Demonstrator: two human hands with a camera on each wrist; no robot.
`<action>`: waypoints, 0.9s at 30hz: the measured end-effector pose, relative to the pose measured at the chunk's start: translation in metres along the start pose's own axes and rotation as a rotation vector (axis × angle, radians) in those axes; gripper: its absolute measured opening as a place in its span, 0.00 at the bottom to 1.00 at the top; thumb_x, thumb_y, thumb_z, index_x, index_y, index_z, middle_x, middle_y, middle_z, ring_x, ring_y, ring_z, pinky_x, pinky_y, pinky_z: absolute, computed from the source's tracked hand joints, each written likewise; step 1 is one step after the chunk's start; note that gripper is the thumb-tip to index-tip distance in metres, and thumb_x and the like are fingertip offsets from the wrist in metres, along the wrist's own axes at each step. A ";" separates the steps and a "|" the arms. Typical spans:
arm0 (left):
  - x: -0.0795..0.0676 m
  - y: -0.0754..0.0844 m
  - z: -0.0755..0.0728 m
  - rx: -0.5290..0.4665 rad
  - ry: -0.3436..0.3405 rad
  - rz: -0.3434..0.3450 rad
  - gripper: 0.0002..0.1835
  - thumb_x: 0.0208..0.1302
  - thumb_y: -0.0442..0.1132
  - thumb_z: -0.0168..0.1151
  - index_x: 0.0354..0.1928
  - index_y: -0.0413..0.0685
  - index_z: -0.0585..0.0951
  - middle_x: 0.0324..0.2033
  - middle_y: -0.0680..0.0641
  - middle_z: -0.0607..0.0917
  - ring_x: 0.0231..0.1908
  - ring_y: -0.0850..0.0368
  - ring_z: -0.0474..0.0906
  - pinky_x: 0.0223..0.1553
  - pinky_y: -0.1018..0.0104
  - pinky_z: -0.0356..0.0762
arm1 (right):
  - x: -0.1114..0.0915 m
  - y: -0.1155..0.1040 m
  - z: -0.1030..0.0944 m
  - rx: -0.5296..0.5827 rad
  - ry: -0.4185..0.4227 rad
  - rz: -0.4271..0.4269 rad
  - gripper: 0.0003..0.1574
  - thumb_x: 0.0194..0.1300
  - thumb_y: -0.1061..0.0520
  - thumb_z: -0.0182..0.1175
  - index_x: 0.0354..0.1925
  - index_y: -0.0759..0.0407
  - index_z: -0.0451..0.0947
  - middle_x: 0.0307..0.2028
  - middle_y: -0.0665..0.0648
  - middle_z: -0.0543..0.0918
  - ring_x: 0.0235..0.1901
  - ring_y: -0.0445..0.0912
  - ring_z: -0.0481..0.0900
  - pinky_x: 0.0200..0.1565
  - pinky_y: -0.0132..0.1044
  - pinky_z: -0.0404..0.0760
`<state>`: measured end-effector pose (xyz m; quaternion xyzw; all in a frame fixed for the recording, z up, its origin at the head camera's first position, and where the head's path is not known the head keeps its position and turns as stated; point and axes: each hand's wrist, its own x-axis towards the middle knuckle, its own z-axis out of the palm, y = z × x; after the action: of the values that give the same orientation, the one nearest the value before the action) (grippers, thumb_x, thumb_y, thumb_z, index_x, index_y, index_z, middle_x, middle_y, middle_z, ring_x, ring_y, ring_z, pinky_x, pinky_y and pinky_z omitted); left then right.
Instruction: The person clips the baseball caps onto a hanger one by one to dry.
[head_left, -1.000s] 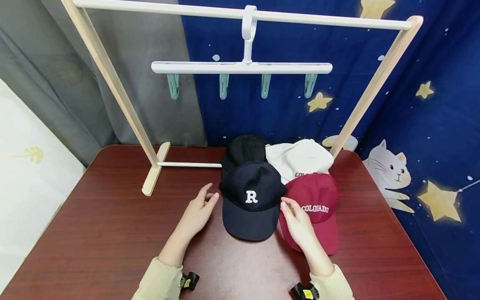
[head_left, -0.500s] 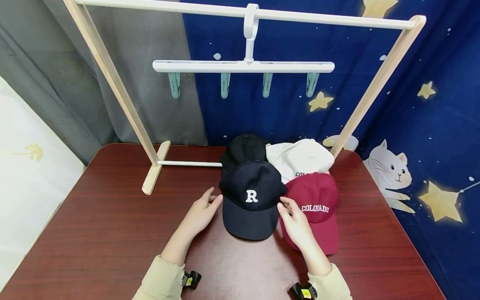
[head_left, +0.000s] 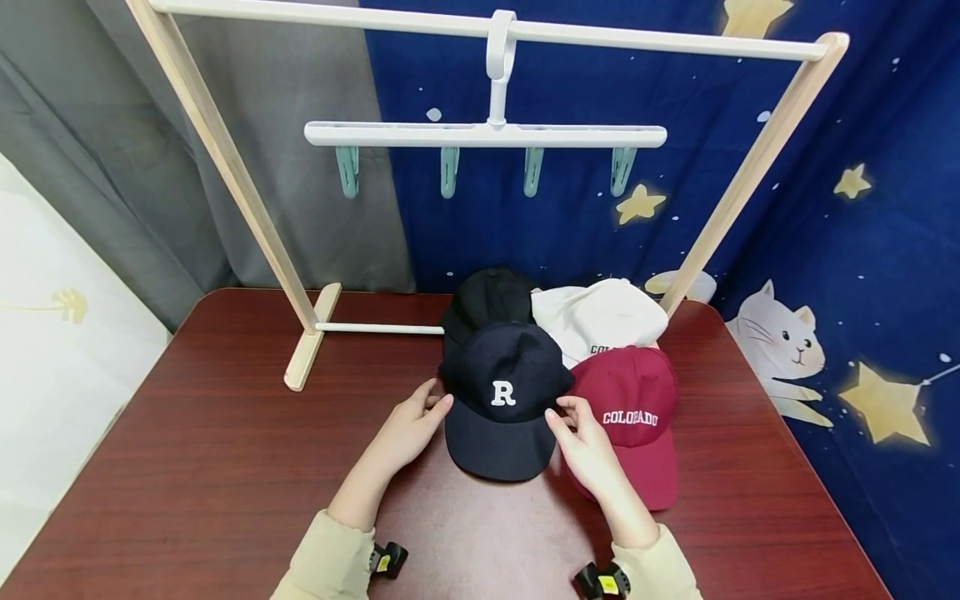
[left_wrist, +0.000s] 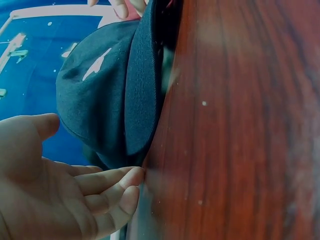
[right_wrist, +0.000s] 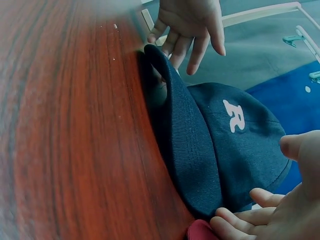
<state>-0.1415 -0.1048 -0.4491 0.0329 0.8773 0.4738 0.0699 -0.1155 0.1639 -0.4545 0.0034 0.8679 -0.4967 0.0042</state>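
A navy baseball cap [head_left: 504, 442] with a white R lies on the table, brim toward me. At its left side is my left hand [head_left: 411, 429], thumb apart from the loosely extended fingers; in the left wrist view the fingertips [left_wrist: 131, 177] reach low beside the brim. My right hand [head_left: 588, 446] is on the other side, between this cap and a maroon cap [head_left: 637, 392] lettered COLORADO. The right wrist view has its thumb [right_wrist: 291, 147] by the crown and the fingers near the brim's edge. Neither hand grips the navy cap.
Behind lie a black cap [head_left: 487, 296] and a white cap [head_left: 611, 312], both partly covered. A wooden rack [head_left: 217, 167] stands over them, its white hanger [head_left: 480, 135] carrying several green clips [head_left: 448, 172]. Curtains [head_left: 315, 208] hang behind the table [head_left: 225, 467].
Both hands have moved inward toward the navy cap, the left one rightward and the right one slightly leftward. The caps have stayed in place.
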 end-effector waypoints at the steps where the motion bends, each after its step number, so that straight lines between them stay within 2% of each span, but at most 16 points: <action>1: 0.000 0.000 0.000 -0.005 0.000 0.002 0.33 0.71 0.50 0.52 0.69 0.35 0.62 0.53 0.40 0.79 0.51 0.48 0.77 0.55 0.50 0.70 | 0.000 0.000 0.000 -0.002 0.000 0.001 0.24 0.70 0.51 0.55 0.58 0.63 0.65 0.50 0.63 0.78 0.48 0.54 0.77 0.53 0.50 0.74; 14: -0.001 0.002 0.004 -0.018 -0.044 0.017 0.34 0.71 0.51 0.53 0.69 0.34 0.61 0.54 0.37 0.79 0.51 0.47 0.78 0.54 0.50 0.71 | 0.000 0.002 0.004 0.021 0.020 -0.023 0.25 0.70 0.53 0.56 0.58 0.65 0.65 0.52 0.65 0.76 0.49 0.56 0.77 0.53 0.51 0.73; 27: 0.001 0.000 0.006 -0.012 -0.003 0.027 0.32 0.69 0.49 0.56 0.67 0.34 0.65 0.50 0.39 0.80 0.45 0.52 0.79 0.49 0.53 0.74 | -0.001 0.003 0.006 0.039 0.038 -0.036 0.28 0.67 0.55 0.59 0.59 0.66 0.65 0.55 0.66 0.73 0.51 0.57 0.75 0.52 0.50 0.74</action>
<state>-0.1412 -0.0997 -0.4528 0.0450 0.8738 0.4798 0.0652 -0.1143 0.1596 -0.4600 -0.0026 0.8579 -0.5134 -0.0215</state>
